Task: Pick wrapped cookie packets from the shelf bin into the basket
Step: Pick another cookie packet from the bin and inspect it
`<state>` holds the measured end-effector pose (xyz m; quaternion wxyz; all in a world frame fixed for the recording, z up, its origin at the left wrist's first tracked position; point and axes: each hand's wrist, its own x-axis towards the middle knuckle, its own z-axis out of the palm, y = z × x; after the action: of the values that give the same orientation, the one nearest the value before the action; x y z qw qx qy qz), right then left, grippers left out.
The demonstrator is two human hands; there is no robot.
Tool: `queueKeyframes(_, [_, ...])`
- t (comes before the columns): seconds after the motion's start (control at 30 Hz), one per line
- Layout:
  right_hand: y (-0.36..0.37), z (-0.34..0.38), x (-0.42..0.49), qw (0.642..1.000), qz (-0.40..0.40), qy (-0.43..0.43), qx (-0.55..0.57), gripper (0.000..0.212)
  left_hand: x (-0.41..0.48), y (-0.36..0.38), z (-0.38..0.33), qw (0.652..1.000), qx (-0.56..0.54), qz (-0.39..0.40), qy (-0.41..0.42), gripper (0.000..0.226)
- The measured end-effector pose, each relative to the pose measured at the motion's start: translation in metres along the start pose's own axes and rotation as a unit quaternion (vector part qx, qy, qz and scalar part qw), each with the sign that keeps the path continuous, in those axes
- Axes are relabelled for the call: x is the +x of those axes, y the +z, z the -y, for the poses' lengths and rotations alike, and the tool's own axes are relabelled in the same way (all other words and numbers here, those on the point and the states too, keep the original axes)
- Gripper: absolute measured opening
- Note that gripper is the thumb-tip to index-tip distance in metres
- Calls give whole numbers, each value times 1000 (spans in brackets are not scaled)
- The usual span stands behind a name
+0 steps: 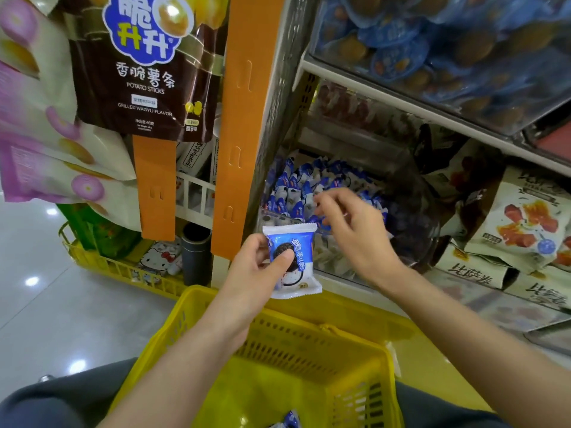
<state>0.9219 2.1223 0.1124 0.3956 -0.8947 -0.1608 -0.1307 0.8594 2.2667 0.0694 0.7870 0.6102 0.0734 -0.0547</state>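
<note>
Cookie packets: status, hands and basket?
Left hand grips one cookie packet above the yellow basket. Right hand over the shelf bin, blurred, grip unclear. Basket holds another packet. Nothing in the way.

A glossy pale tiled floor (46, 304) filled the lower left, dotted with reflected ceiling lights. An orange upright strip (247, 118) ran down the centre beside a perforated grey shelf side (278, 103). A white shelf edge (401, 98) crossed the upper right, and a brown potato-stick bag (142, 72) hung at upper left.
</note>
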Motion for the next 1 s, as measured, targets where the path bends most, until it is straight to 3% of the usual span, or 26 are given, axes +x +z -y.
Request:
queueKeyframes(0.13, [2, 1, -46, 991, 77, 75, 77, 15, -8, 6, 7, 999, 27, 24, 0, 21])
queueKeyframes(0.33, [5, -13, -67, 953, 60, 189, 228, 9, -16, 14, 21, 996, 62, 61, -2, 28])
queueKeyframes(0.53, [13, -26, -79, 923, 74, 228, 300, 12, -16, 15, 32, 996, 78, 48, 4, 16])
queueKeyframes(0.73, [14, -26, -84, 940, 115, 186, 263, 14, -11, 16, 38, 994, 110, 4, 20, 19])
queueKeyframes(0.87, [14, -26, -88, 996, 67, 55, 32, 2, -9, 17, 40, 993, 115, 0, 12, 19])
queueKeyframes(1.0, [11, -27, -93, 997, 45, -35, -57, 10, -10, 18, 42, 995, 100, 13, -3, 17])
